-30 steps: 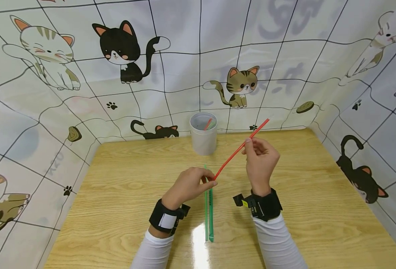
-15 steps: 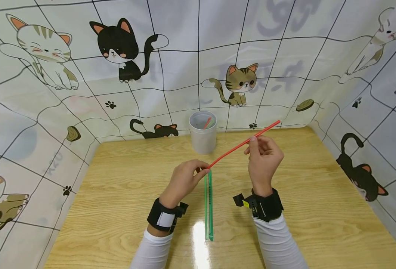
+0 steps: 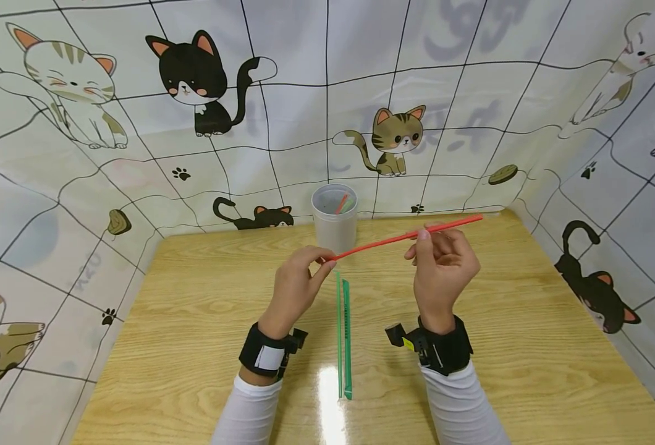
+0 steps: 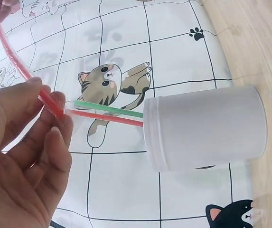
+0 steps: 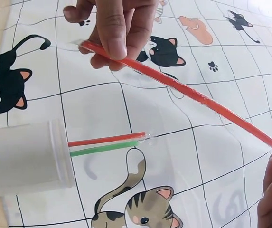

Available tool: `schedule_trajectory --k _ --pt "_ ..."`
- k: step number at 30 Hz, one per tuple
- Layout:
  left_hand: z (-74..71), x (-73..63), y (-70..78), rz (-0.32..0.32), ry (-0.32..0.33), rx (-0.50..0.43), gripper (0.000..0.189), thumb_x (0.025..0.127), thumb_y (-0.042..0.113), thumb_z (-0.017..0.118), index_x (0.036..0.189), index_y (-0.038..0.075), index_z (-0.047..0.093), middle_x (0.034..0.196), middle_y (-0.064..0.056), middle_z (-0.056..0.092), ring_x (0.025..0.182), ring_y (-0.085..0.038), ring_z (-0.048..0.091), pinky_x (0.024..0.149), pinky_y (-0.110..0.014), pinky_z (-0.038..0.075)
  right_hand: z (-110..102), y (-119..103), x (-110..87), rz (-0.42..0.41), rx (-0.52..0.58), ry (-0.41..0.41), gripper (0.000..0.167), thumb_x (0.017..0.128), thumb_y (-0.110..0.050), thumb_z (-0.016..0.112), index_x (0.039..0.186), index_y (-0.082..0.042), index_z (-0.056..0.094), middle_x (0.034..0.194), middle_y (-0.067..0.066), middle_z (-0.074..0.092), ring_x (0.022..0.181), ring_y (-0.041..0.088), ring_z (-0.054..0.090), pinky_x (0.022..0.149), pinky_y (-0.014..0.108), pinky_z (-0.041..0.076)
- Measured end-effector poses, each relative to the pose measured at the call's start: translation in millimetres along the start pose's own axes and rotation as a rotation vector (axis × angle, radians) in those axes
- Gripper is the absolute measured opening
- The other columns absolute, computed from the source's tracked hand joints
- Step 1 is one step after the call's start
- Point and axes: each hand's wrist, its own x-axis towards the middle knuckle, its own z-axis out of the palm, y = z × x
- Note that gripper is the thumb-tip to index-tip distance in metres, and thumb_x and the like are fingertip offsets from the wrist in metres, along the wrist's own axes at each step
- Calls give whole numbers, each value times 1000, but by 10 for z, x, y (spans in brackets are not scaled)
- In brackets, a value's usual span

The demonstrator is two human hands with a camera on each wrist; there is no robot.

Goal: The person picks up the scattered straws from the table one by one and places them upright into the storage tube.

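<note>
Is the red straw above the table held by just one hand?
No, in the head view the left hand pinches one end of the red straw while the right hand holds it nearer the other end.

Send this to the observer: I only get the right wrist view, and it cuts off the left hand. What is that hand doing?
Observer: The left hand pinches the held straw near one end.
Operator: Copy. Is anything lying down below that I can't see?
Observer: Yes, the head view shows a light green straw and a dark green strip side by side on the table.
Operator: Which of those two is further to the person's left?
Observer: The light green straw.
</note>
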Motion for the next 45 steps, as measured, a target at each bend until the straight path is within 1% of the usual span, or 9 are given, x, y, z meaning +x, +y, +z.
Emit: schedule_trajectory --k 5,8,12,20,29,36,39,43,45 --pt "-51 123 32 9 72 27 13 94 20 72 105 14 76 103 -4 75 71 -17 58 56 -23 43 44 -67 18 -60 -16 6 23 87 -1 66 87 22 63 69 -3 73 51 5 62 53 18 49" --pt "-90 220 61 22 132 60 14 93 21 73 105 14 76 106 -5 75 78 -20 65 58 -29 49 92 -107 35 -101 -27 22 29 87 -6 69 85 22 62 70 -3 73 53 3 64 56 18 51" --pt "-136 344 94 24 210 51 16 94 20 72 107 12 76 110 -6 74 96 -24 67 65 -35 54 165 -154 57 -165 -22 42 39 87 -14 74 82 22 62 73 -4 74 55 3 65 58 18 52" --pt "-208 554 164 46 315 27 17 95 17 72 108 7 75 113 -11 73 90 -28 64 73 -39 53 305 -248 78 -284 26 78 45 87 -20 79 78 22 65 77 5 77 55 5 65 59 20 52" --pt "-294 659 237 53 345 19 23 95 19 71 116 8 73 122 -11 72 94 -27 66 74 -39 54 410 -313 177 -332 -1 87 42 87 -20 77 77 20 67 78 3 78 57 3 67 59 18 51" --pt "-351 651 248 51 368 -8 22 96 19 70 114 8 72 120 -11 71 93 -28 66 71 -40 53 432 -261 362 -365 -62 61 45 88 -27 76 77 16 68 73 0 75 61 -1 66 63 17 51" --pt "-361 636 247 51 366 -8 20 96 19 70 112 6 72 115 -12 72 90 -28 65 71 -40 52 439 -194 472 -367 -125 31 40 88 -25 74 79 13 70 68 8 73 64 -3 65 66 18 52" --pt "-363 610 252 53 361 -15 18 95 18 71 108 5 72 108 -12 74 88 -27 64 69 -38 50 458 -59 618 -365 -196 -28 23 87 -12 69 85 11 71 68 25 67 68 -5 62 71 18 51" --pt "-360 593 253 56 355 -22 17 95 17 71 107 5 72 106 -11 74 88 -27 63 67 -37 49 468 15 692 -368 -227 -64 17 86 -6 67 88 11 71 71 28 66 68 -4 58 71 17 49"
